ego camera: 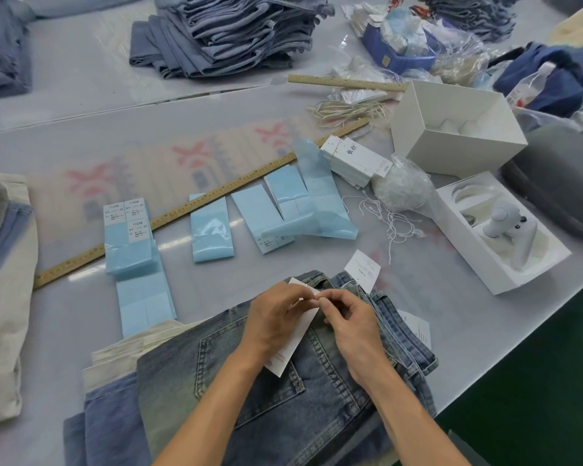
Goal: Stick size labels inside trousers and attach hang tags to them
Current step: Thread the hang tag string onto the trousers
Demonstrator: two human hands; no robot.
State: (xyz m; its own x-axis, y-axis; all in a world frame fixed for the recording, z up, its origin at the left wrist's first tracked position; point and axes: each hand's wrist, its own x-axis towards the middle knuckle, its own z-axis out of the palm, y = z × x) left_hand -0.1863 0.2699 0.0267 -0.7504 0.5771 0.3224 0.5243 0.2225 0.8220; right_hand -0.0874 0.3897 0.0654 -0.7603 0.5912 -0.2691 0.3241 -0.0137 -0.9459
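Step in hand: the left hand (276,317) and the right hand (350,327) meet over the waistband of the top pair of jeans (283,391), which lies near the front edge of the desk (81,314).
Left grip: fingers curled round a white hang tag (297,338), held against the denim just above the back pocket.
Right grip: thumb and fingertips pinched tight at the tag's upper end, likely on its string; the string itself is too fine to make out.
Done so far: a tagged pair seems to lie under the top one, since a second tag (364,269) pokes out past the waistband and a third (418,326) at the right edge.
Size label: cannot tell whether one is already stuck inside this pair; the inner waistband is hidden.
Left to do: judging by the folded stack of trousers (229,35) at the far side, many pairs may remain.
Supplies: blue label sheets (128,243) spread across the middle, a pile of unused hang tags (354,159) beyond them, loose white strings (394,220) to the right.
Desk: pale grey, smooth, with a long wooden ruler (199,205) lying diagonally.
Other items: an open white box (451,129) and a tray holding a white controller (509,227) on the right.
Room: a workshop setting; dark green floor (535,381) beyond the desk's right edge.
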